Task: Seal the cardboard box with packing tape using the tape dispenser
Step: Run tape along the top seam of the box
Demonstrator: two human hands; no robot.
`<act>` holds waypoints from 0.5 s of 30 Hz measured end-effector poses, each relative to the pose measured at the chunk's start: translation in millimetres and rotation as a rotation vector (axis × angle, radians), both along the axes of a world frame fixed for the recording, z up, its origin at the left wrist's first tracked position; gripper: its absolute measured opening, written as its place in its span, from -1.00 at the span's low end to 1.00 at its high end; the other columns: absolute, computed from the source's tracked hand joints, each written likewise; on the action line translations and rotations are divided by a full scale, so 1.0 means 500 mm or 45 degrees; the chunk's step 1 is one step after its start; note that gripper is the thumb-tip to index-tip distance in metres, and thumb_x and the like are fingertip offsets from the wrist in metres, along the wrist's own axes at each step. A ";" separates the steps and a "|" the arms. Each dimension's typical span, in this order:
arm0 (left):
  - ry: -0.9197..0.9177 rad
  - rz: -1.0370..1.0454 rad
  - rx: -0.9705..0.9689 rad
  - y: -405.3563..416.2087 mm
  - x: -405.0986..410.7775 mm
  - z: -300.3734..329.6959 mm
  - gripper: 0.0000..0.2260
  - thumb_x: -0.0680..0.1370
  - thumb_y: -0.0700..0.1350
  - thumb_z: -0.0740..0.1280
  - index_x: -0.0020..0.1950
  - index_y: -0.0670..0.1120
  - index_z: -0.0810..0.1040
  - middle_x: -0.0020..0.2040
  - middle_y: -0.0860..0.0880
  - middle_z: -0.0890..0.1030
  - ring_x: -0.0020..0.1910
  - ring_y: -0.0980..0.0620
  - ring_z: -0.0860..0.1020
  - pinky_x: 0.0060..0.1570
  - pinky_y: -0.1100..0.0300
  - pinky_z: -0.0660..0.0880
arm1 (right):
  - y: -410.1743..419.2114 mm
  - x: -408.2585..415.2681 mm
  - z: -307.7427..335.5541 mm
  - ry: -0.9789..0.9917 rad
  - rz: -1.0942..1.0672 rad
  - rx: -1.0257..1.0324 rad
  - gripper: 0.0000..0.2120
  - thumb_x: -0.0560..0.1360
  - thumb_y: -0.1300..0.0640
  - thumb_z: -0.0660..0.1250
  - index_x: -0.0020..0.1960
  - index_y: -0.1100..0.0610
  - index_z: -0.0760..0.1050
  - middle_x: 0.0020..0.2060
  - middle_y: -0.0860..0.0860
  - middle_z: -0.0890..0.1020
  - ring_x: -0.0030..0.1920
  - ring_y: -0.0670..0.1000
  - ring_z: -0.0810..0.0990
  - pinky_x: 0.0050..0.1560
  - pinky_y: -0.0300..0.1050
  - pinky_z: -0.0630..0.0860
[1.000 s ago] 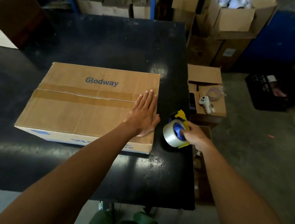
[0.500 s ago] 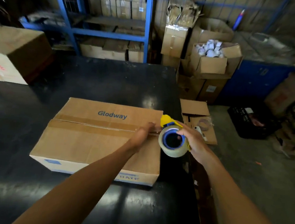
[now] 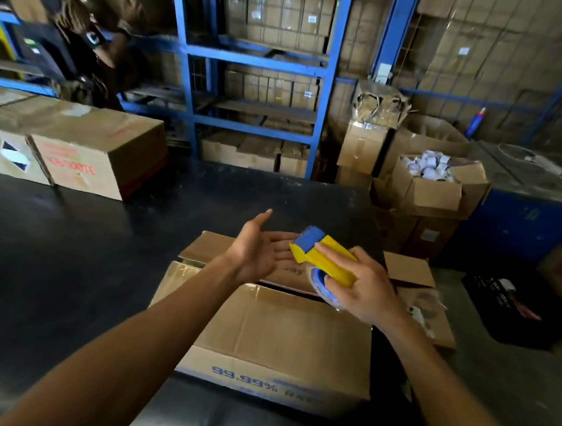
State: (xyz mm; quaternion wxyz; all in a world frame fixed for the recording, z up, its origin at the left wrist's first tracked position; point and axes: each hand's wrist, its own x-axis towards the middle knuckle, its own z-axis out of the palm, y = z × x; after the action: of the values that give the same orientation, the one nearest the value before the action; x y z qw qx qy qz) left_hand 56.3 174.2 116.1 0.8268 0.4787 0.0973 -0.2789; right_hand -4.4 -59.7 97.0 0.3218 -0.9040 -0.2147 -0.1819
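At about nine o'clock, well apart from everything else, a long brown carton point(image 3: 72, 149) with red lettering lies on the black table point(image 3: 67, 263). Behind it, toward eleven and twelve o'clock, blue shelving point(image 3: 261, 60) holds stacks of brown cartons, blurred in the dim light.

Near the middle, the left hand point(image 3: 260, 248) is released, palm turned up and to the right, fingers spread and thumb pointing to twelve o'clock. It hovers above the far flap of the cardboard box point(image 3: 283, 334), and its fingertips sit just beside the blue front end of the tape dispenser point(image 3: 320, 256); whether they touch it cannot be told. The cardboard box rests on the table at about six o'clock from the hands, its top flaps showing a dark gap along the seam, with blue print reading "99.99%" on the near side wall.

The right hand point(image 3: 364, 290) is clenched around the tape dispenser from above, fingers over its yellow body, with the clear roll of tape on its blue hub below the fingers. The dispenser is held in the air over the box's far right part, nose pointing to ten o'clock.

At two o'clock, off the table, an open carton point(image 3: 432, 191) is filled with white rolls, and a dark plastic crate point(image 3: 514, 305) sits on the floor at three o'clock.
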 end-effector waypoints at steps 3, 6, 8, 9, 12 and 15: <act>-0.081 0.031 0.142 0.056 -0.002 0.016 -0.49 0.61 0.16 0.25 0.29 -0.25 0.52 0.18 -0.25 0.66 0.11 -0.18 0.66 0.11 -0.04 0.58 | 0.056 0.019 -0.010 0.049 0.095 -0.120 -0.42 0.48 -0.15 0.27 0.49 -0.23 0.30 -0.06 -0.03 0.38 -0.16 -0.07 0.48 -0.18 -0.01 0.55; -0.081 0.169 0.147 0.117 0.000 0.015 -0.77 0.61 -0.10 0.33 0.17 -0.21 0.59 0.07 -0.18 0.66 -0.02 -0.09 0.66 0.03 0.03 0.61 | 0.116 0.048 -0.006 0.017 0.156 -0.110 -0.40 0.48 -0.12 0.29 0.50 -0.26 0.26 -0.01 -0.03 0.39 -0.11 -0.04 0.50 -0.12 -0.03 0.56; -0.038 0.222 0.173 0.160 0.002 0.015 -0.88 0.60 -0.24 0.32 0.08 -0.23 0.61 -0.04 -0.18 0.70 -0.12 -0.07 0.69 -0.09 0.06 0.65 | 0.156 0.067 -0.001 0.004 0.192 -0.068 -0.40 0.47 -0.07 0.35 0.48 -0.28 0.30 0.00 -0.04 0.41 -0.07 -0.05 0.52 -0.09 -0.06 0.55; -0.019 0.239 0.196 0.180 0.004 0.014 -0.89 0.59 -0.28 0.32 0.06 -0.25 0.62 -0.11 -0.18 0.72 -0.18 -0.06 0.71 -0.18 0.08 0.67 | 0.174 0.076 0.000 0.014 0.212 -0.026 -0.40 0.46 -0.02 0.38 0.46 -0.28 0.33 0.00 -0.05 0.42 -0.06 -0.05 0.53 -0.07 -0.08 0.54; 0.005 0.311 0.251 0.233 0.016 0.001 -0.85 0.60 -0.30 0.30 0.10 -0.27 0.64 -0.12 -0.21 0.73 -0.17 -0.08 0.72 -0.18 0.09 0.69 | 0.229 0.102 -0.001 0.073 0.249 0.079 -0.44 0.44 0.07 0.42 0.41 -0.22 0.44 -0.01 -0.03 0.46 -0.06 -0.04 0.55 -0.01 -0.11 0.53; -0.003 0.430 0.347 0.265 0.023 -0.012 -0.81 0.57 -0.30 0.36 0.14 -0.31 0.66 -0.04 -0.27 0.71 -0.06 -0.18 0.71 0.01 -0.07 0.66 | 0.280 0.125 -0.007 0.128 0.278 0.043 -0.43 0.44 0.08 0.46 0.36 -0.31 0.44 -0.05 -0.03 0.46 -0.09 -0.05 0.54 -0.02 -0.18 0.50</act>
State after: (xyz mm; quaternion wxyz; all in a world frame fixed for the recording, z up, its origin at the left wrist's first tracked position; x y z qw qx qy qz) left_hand 68.0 306.7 110.3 0.7894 0.5635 0.2119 -0.1202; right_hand 58.3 80.1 93.5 0.3652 -0.8777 -0.2924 -0.1036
